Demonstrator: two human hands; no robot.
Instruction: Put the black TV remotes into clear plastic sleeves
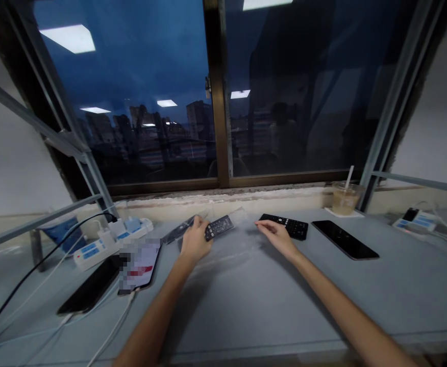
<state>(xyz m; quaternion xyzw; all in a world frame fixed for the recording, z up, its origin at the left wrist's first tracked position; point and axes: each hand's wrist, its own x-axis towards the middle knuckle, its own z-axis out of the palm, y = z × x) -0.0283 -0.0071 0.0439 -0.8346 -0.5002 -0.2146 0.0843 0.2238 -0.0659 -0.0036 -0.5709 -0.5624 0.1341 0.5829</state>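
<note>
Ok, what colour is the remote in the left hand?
The remote looks near-black with pale markings, best in the head view.

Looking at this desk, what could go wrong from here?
The remote in the left grip might slip, since much of it juts out past the grip. The drink cup stands near a dark phone, so a spill could wet it. The white cable on the lit phone runs close to the left forearm and may snag.
</note>
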